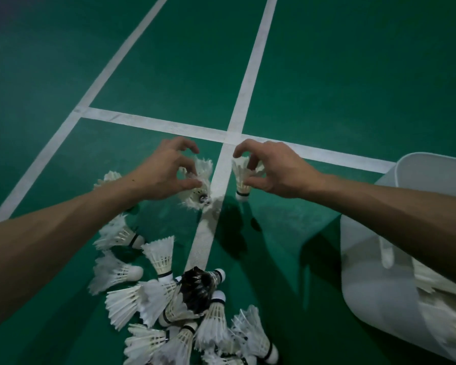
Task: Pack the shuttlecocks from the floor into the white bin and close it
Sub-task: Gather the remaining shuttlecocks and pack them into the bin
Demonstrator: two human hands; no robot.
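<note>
My left hand (166, 171) pinches a ragged white feather shuttlecock (202, 177), and my right hand (277, 169) pinches a neater white feathered shuttlecock (240, 172) by its skirt. Both seem weightless and crushable; I judge a hold near the cork safest. A heap of white shuttlecocks (121, 306) lies on the green court floor (327, 75). The open white plastic bin (366, 285) beside it holds several.
</note>
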